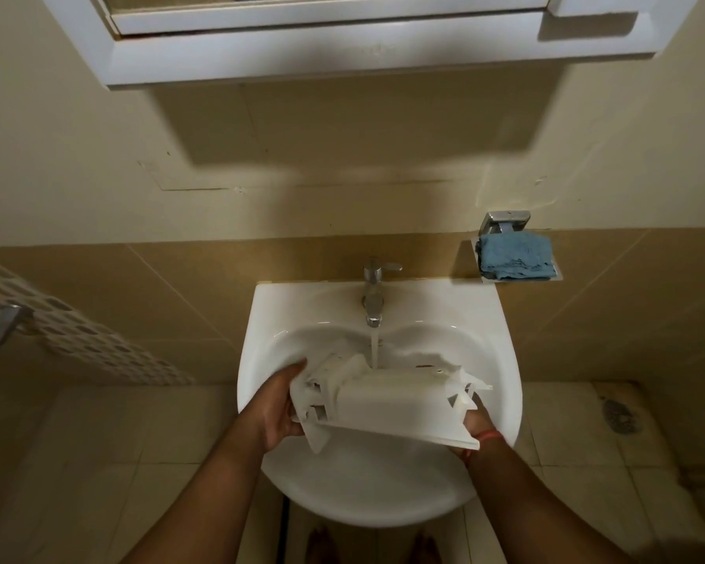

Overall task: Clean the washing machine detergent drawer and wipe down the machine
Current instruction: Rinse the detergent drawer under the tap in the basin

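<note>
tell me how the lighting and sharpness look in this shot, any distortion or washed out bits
Head view: dim, warm light; the cabinet throws a broad shadow on the wall. The white sink and detergent drawer blow out and their edges merge, so drawer detail is lost. Wide-angle bending curves the wall lines. Both forearms are dark; the floor corners are soft.
</note>
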The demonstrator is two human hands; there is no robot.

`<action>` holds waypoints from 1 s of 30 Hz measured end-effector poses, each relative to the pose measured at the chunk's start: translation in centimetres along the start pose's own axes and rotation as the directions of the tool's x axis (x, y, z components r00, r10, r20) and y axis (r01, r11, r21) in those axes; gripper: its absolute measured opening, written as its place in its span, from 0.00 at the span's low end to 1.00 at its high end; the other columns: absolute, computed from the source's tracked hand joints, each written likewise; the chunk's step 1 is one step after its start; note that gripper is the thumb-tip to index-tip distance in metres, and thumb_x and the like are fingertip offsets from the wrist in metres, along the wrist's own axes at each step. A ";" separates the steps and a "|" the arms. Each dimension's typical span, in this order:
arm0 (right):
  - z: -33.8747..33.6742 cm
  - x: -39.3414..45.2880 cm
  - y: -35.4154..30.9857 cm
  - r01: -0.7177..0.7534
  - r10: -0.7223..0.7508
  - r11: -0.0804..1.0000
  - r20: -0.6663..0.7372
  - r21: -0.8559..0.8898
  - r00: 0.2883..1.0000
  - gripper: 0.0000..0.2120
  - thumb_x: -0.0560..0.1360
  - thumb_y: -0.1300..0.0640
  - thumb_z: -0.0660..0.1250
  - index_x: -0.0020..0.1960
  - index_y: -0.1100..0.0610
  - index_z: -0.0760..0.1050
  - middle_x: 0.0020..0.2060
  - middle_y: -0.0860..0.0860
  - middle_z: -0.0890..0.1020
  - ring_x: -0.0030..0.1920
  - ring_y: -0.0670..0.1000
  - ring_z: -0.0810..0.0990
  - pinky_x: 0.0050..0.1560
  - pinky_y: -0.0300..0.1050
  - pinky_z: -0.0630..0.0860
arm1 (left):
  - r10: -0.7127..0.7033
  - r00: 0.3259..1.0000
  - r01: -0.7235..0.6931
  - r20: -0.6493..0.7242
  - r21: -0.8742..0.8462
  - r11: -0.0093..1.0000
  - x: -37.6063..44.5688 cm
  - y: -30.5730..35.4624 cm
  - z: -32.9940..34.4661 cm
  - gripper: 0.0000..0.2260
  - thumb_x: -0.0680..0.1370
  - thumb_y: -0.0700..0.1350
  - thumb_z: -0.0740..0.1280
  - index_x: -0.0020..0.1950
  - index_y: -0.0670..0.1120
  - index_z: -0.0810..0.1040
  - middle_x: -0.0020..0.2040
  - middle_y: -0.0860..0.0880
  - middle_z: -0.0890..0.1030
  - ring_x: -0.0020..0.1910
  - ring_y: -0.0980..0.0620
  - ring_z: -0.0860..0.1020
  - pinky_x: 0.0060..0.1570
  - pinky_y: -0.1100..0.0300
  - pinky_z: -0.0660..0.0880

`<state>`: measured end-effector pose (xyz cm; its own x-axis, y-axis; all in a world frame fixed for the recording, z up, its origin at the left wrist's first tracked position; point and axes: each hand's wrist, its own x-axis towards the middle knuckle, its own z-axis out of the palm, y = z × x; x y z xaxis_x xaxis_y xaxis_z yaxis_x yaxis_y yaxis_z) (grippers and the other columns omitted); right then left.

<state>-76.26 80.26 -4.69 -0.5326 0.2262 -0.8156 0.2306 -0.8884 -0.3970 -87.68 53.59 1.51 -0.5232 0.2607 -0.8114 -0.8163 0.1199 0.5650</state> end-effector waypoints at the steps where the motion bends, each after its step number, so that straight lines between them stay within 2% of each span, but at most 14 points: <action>1: 0.5 -0.5 -0.2 -0.004 0.007 0.998 0.055 -0.055 0.998 0.10 0.80 0.64 0.62 0.43 0.53 0.74 0.24 0.49 0.79 0.25 0.46 0.79 0.26 0.37 0.76 | 0.037 0.999 -0.036 -0.037 0.022 0.999 0.0 -0.1 -0.1 0.17 0.81 0.54 0.62 0.62 0.44 0.79 0.49 0.41 0.85 0.48 0.39 0.82 0.55 0.39 0.78; 2: 1.0 -1.4 -0.4 0.028 -0.016 0.994 0.109 -0.107 0.994 0.05 0.72 0.62 0.73 0.40 0.56 0.77 0.25 0.51 0.79 0.26 0.49 0.80 0.28 0.39 0.77 | 0.085 0.994 -0.082 -0.069 0.041 0.996 0.0 -0.4 -0.1 0.14 0.81 0.49 0.63 0.62 0.42 0.77 0.50 0.39 0.84 0.47 0.39 0.82 0.53 0.39 0.78; 4: 1.4 -1.8 -0.7 0.065 -0.035 0.974 0.136 -0.219 0.990 0.17 0.54 0.59 0.83 0.37 0.59 0.80 0.28 0.55 0.79 0.28 0.54 0.79 0.31 0.43 0.78 | 0.154 0.982 -0.149 -0.113 0.052 0.988 0.0 -1.1 0.0 0.09 0.82 0.45 0.62 0.58 0.40 0.73 0.53 0.36 0.82 0.46 0.39 0.82 0.49 0.39 0.80; 5: 1.3 -1.7 -0.8 0.062 -0.027 0.972 0.153 -0.227 0.988 0.16 0.54 0.58 0.82 0.37 0.58 0.79 0.29 0.55 0.78 0.29 0.54 0.79 0.33 0.44 0.78 | 0.170 0.977 -0.165 -0.132 0.045 0.985 -0.3 -1.5 0.3 0.08 0.83 0.45 0.62 0.55 0.40 0.72 0.53 0.36 0.81 0.45 0.40 0.81 0.48 0.40 0.80; 7: 0.9 -1.8 -1.6 0.093 -0.048 0.960 0.171 -0.265 0.984 0.06 0.70 0.62 0.73 0.38 0.58 0.77 0.29 0.55 0.77 0.29 0.54 0.78 0.35 0.44 0.76 | 0.187 0.968 -0.186 -0.165 0.024 0.982 -0.5 -2.8 0.5 0.07 0.83 0.44 0.63 0.53 0.40 0.70 0.52 0.37 0.80 0.45 0.41 0.81 0.46 0.43 0.81; 10: 0.2 -1.9 -2.7 0.039 -0.027 0.985 0.075 -0.170 0.997 0.13 0.83 0.57 0.59 0.44 0.60 0.76 0.27 0.54 0.78 0.25 0.50 0.79 0.28 0.39 0.77 | 0.258 0.945 -0.267 -0.202 -0.018 0.964 -0.4 -5.0 0.7 0.06 0.82 0.43 0.63 0.55 0.42 0.71 0.55 0.39 0.80 0.51 0.40 0.81 0.49 0.44 0.80; 12: -0.2 -2.1 -3.4 0.015 0.000 0.990 0.110 -0.137 0.994 0.22 0.84 0.46 0.55 0.48 0.62 0.77 0.32 0.57 0.82 0.28 0.50 0.82 0.28 0.38 0.78 | 0.324 0.915 -0.336 -0.242 -0.008 0.942 -0.3 -5.7 0.9 0.05 0.82 0.42 0.62 0.57 0.44 0.72 0.56 0.41 0.80 0.53 0.41 0.80 0.52 0.43 0.79; 13: -0.3 -2.2 -3.6 0.027 0.004 0.978 0.145 -0.208 0.989 0.25 0.83 0.41 0.54 0.51 0.62 0.78 0.37 0.58 0.84 0.32 0.51 0.83 0.31 0.39 0.79 | 0.354 0.900 -0.366 -0.255 0.001 0.931 -0.4 -5.9 1.1 0.04 0.83 0.42 0.62 0.57 0.46 0.73 0.57 0.42 0.80 0.54 0.42 0.80 0.53 0.43 0.78; 15: -0.1 -2.3 -3.5 0.083 -0.010 0.924 0.193 -0.373 0.981 0.24 0.81 0.38 0.56 0.48 0.58 0.79 0.33 0.53 0.80 0.29 0.47 0.78 0.28 0.37 0.73 | 0.389 0.881 -0.402 -0.268 0.009 0.916 -0.7 -6.0 1.7 0.04 0.83 0.42 0.61 0.57 0.50 0.73 0.57 0.45 0.80 0.53 0.45 0.79 0.53 0.46 0.77; 17: 0.7 -2.4 -3.6 0.217 -0.119 0.803 0.207 -0.555 0.971 0.17 0.79 0.41 0.63 0.47 0.55 0.78 0.30 0.49 0.72 0.27 0.45 0.70 0.27 0.35 0.67 | 0.401 0.875 -0.414 -0.272 0.009 0.910 -0.9 -6.4 2.4 0.06 0.83 0.43 0.60 0.56 0.53 0.72 0.57 0.49 0.79 0.54 0.49 0.78 0.55 0.48 0.76; 20: 1.9 -2.0 -3.7 0.408 -0.281 0.611 0.296 -0.678 0.913 0.11 0.78 0.48 0.67 0.48 0.56 0.78 0.25 0.41 0.69 0.30 0.45 0.66 0.35 0.38 0.64 | 0.403 0.877 -0.411 -0.264 0.025 0.911 -1.2 -7.3 2.8 0.10 0.84 0.43 0.59 0.64 0.54 0.70 0.59 0.52 0.78 0.58 0.50 0.77 0.58 0.48 0.77; 23: 2.3 -1.5 -3.7 0.426 -0.300 0.569 0.305 -0.703 0.904 0.10 0.80 0.50 0.66 0.54 0.55 0.80 0.23 0.38 0.72 0.28 0.40 0.70 0.37 0.37 0.64 | 0.432 0.871 -0.423 -0.232 0.090 0.902 -0.9 -8.0 2.3 0.17 0.84 0.44 0.58 0.73 0.52 0.67 0.64 0.51 0.77 0.62 0.50 0.76 0.55 0.53 0.78; 26: 2.3 -0.9 -3.8 0.431 -0.280 0.565 0.329 -0.704 0.902 0.12 0.81 0.54 0.64 0.62 0.57 0.78 0.24 0.37 0.75 0.27 0.36 0.74 0.35 0.34 0.65 | 0.444 0.870 -0.421 -0.216 0.145 0.895 -0.7 -8.1 2.0 0.16 0.84 0.42 0.58 0.71 0.52 0.68 0.62 0.52 0.77 0.61 0.51 0.76 0.51 0.58 0.78; 30: 2.5 -0.4 -4.0 0.447 -0.259 0.564 0.365 -0.695 0.894 0.18 0.80 0.56 0.66 0.69 0.52 0.74 0.47 0.37 0.83 0.51 0.35 0.78 0.51 0.32 0.70 | 0.415 0.864 -0.394 -0.286 0.128 0.910 -0.3 -7.7 2.0 0.08 0.80 0.44 0.66 0.57 0.54 0.73 0.54 0.51 0.81 0.54 0.49 0.80 0.52 0.50 0.79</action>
<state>-79.05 82.68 -1.72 -0.8335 0.2861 -0.4727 0.4576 -0.1220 -0.8807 -80.77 54.48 -2.27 -0.8605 0.0007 -0.5094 -0.5051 0.1292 0.8533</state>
